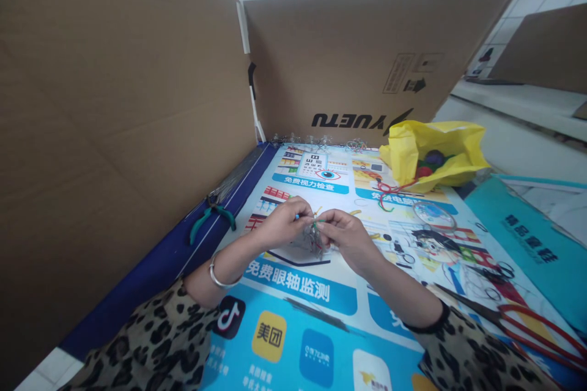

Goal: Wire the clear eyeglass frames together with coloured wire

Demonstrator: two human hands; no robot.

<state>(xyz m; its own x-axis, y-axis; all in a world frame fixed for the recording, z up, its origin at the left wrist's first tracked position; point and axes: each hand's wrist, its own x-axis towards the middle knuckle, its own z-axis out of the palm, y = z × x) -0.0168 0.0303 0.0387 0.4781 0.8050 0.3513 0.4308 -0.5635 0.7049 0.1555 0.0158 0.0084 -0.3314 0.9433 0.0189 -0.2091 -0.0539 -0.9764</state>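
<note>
Both hands come together above the middle of the printed poster sheet (312, 311). Between them hangs a small silvery wire piece (315, 243), with a bit of green at its top. My left hand (288, 221) is closed in a pinch at the top of the wire piece; a small blue spot shows by its fingertips. From the other side my right hand (348, 237) pinches the wire piece near the green bit. Its exact shape is too fine to make out.
Teal-handled pliers (211, 217) lie at the left edge. More wire pieces (323, 142) line the back cardboard wall (367, 43). A yellow bag (440, 134) holds yarn balls, with red yarn (389, 188) trailing out. Red-handled scissors (518, 321), black scissors (498, 272) and a coil (435, 216) lie rightward.
</note>
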